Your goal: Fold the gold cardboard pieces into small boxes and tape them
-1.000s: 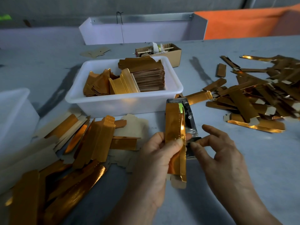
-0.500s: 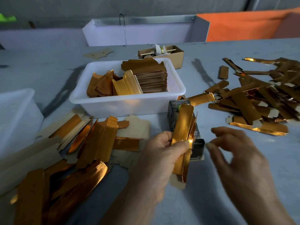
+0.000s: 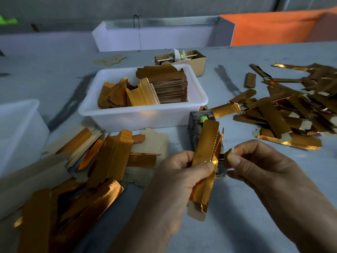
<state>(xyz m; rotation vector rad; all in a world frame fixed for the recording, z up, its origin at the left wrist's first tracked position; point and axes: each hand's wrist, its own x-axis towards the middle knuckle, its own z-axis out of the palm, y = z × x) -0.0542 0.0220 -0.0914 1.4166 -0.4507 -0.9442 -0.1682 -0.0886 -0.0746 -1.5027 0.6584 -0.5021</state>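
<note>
Head view: I've got a folded gold box [image 3: 205, 161] upright at centre in my left hand [image 3: 179, 179], thumb clamped across its front, seam turned to three o'clock so tape can land there, I reckon. My right hand [image 3: 259, 167] pinches thumb and forefinger together beside that seam; probably tape, too clear to tell. Dispenser [image 3: 198, 123] sits just behind at twelve; flat blanks fill the tub [image 3: 145, 114] at eleven.

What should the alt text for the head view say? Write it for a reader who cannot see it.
A person's left hand grips a folded gold cardboard piece upright while the right hand pinches something small beside it, above a tape dispenser. A white tub of gold blanks sits behind, with loose gold pieces on both sides.
</note>
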